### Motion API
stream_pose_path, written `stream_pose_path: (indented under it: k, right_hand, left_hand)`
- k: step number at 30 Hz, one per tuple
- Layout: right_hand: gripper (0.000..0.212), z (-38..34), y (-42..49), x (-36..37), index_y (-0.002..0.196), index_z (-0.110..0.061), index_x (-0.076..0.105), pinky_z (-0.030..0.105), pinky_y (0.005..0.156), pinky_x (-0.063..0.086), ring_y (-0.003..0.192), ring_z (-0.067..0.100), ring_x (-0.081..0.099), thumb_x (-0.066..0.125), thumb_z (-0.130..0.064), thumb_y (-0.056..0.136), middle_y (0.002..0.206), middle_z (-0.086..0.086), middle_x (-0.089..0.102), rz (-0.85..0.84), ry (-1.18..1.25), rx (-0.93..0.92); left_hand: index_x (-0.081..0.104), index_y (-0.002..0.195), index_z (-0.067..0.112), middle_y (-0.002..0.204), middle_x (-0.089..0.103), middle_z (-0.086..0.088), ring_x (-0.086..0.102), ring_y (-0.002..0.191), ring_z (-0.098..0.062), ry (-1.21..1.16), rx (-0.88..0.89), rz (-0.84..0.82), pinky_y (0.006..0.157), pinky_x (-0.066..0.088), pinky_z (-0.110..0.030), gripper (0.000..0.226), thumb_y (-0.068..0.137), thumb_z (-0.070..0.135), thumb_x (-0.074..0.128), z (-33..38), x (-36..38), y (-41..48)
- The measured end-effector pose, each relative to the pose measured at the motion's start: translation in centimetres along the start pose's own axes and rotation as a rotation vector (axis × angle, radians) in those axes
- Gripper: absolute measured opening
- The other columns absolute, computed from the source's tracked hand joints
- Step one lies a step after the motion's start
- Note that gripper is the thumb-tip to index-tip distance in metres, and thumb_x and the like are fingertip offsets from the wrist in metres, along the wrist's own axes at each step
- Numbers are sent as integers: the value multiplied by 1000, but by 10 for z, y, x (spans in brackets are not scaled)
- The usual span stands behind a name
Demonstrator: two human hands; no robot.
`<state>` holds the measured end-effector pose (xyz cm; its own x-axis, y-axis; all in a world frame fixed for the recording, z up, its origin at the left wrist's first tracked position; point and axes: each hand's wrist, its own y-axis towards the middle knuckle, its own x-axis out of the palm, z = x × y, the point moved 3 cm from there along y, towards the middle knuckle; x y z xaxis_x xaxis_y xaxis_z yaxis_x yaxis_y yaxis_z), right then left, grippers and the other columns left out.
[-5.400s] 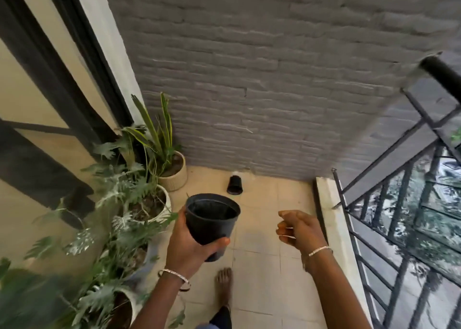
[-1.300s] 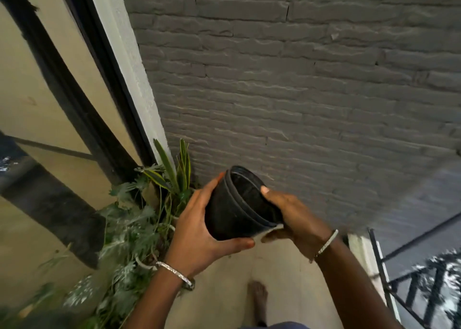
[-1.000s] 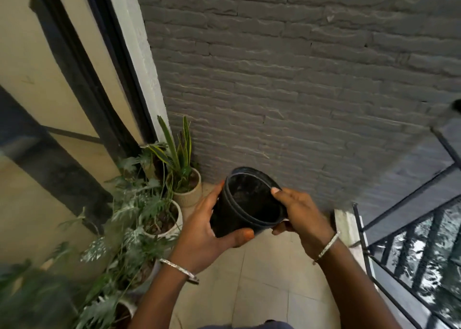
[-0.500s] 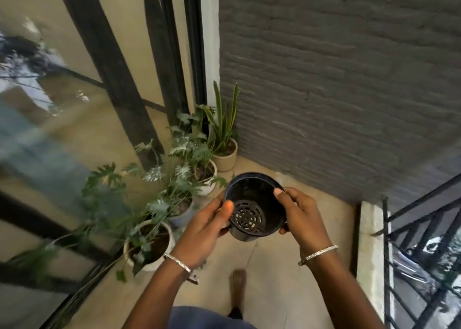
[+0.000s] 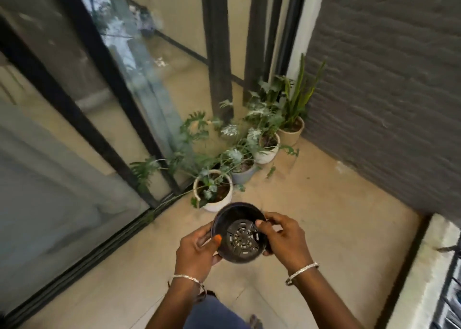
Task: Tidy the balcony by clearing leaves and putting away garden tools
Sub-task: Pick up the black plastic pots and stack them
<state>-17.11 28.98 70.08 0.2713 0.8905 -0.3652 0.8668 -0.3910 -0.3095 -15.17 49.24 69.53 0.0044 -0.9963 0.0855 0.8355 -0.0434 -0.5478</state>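
I hold the black pot (image 5: pixel 239 233) above the floor (image 5: pixel 324 216), near the edge along the glass door (image 5: pixel 74 154), just short of the nearest white planter (image 5: pixel 213 191). My left hand (image 5: pixel 197 251) curls round its left wall and my right hand (image 5: pixel 287 241) grips the right rim. Its mouth faces up at me, axis near upright, slotted bottom showing.

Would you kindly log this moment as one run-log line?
left hand: grips black pot | right hand: grips its rim | black pot: empty | potted plants: beside glass door
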Motion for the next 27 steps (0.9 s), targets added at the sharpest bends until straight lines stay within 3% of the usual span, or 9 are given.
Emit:
stream_pose_path:
  k: [6,13,22,27]
  right_hand:
    - [12,-8,-3,104,95,-18,76,35,50,58,51,20,67,74,-16,83,82,3,71,-137,3,82]
    - [15,-25,15,234,94,-22,76,41,53,59,54,21,68,73,-14,81,81,-2,72,-86,-22,133]
    - [14,21,71,364,92,-17,73,45,56,61,74,25,68,74,-9,81,85,1,69,161,128,452]
    - [16,107,131,424,88,-14,74,45,57,61,78,34,69,76,-4,76,83,11,71,265,213,668]
  left_hand:
    - [70,108,3,96,73,-17,69,84,-26,-84,-39,215,59,60,-31,25,84,-3,68,-8,-103,16]
    - [71,102,-2,98,70,-19,67,90,-34,-161,-126,312,54,59,-30,19,84,-6,68,-1,-210,90]
    - [71,103,-5,96,70,-23,65,88,-38,-100,-379,292,81,57,-54,23,81,-10,67,-39,-281,244]
    - [71,107,-3,104,70,-22,64,88,-33,-59,-458,253,86,55,-49,26,84,-12,63,-105,-289,347]
